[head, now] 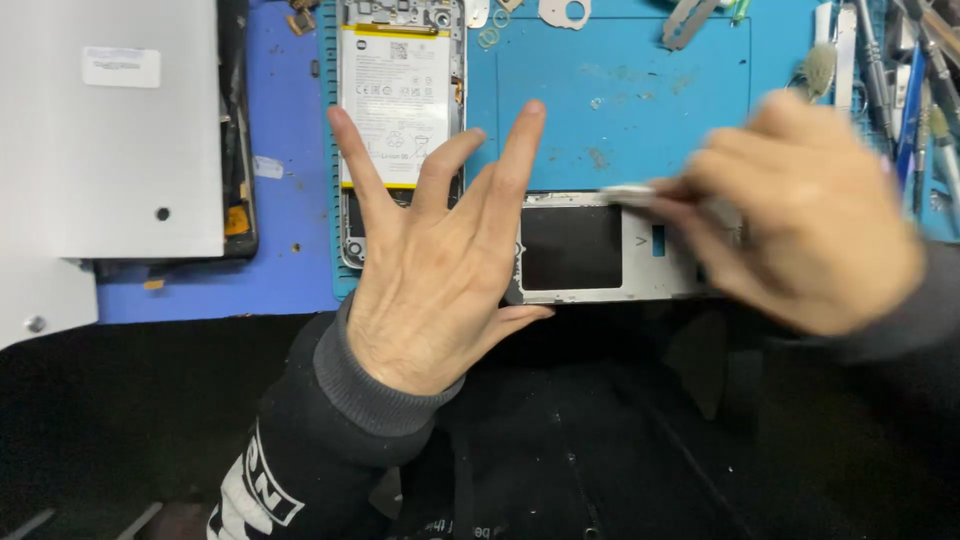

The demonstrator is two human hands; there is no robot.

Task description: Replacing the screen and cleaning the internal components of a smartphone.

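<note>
My left hand [435,265] hovers with its fingers spread wide over the front edge of a blue work mat [620,90]; whether its thumb touches the silver phone frame [600,255] lying there I cannot tell. My right hand [815,215], blurred by motion, pinches a thin pale tool [630,192] whose tip lies at the frame's upper edge. An opened phone with a white battery [397,100] lies behind my left fingers.
A grey metal panel [105,130] over a dark device sits at the left. Brushes, tweezers and pens [915,80] stand in a rack at the right. Small loose parts [565,12] lie at the mat's far edge. My dark lap fills the foreground.
</note>
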